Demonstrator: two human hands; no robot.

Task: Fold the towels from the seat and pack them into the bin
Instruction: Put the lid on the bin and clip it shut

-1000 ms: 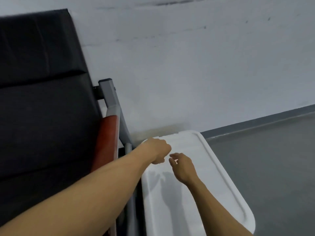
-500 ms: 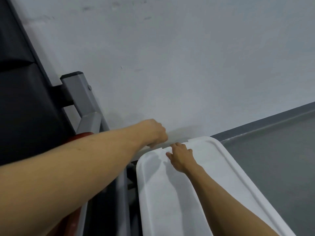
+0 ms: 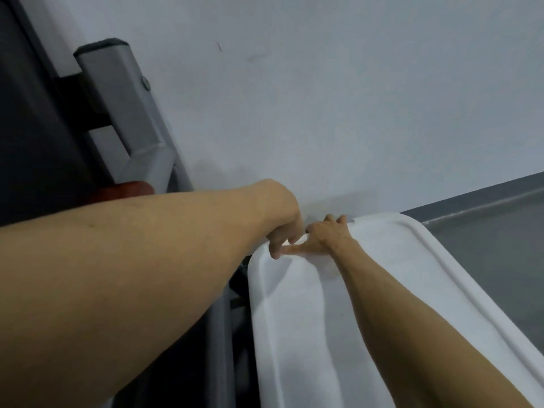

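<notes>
Hands first: we are reaching both of them to the far end of the white bin lid, where it is meeting the pale wall. Our left hand is coming in from the left with its fingers curled downward over the lid's far left corner; the fingertips are touching the rim there, and the knuckles are hiding whether they are hooking under the edge, so we cannot tell if this hand is truly grasping the lid or only resting on it. Our right hand is lying just beside it, nearly touching it, with the thumb stretched flat along the lid's top toward the left hand and the other fingers bending over the far edge of the lid, gripping it.

We are seeing the bin only as this lid, which is sitting closed and filling the lower right of the view, its raised border running along the right side. Our right forearm is stretching across the lid's surface, and our left forearm is crossing in front of the chair on the left. We are making out the chair's dark backrest, a grey metal frame post and a bit of reddish armrest just above our left arm. We are not seeing any towels or the seat itself from here. Grey floor is showing to the right of the bin, beyond a dark strip at the foot of the wall.
</notes>
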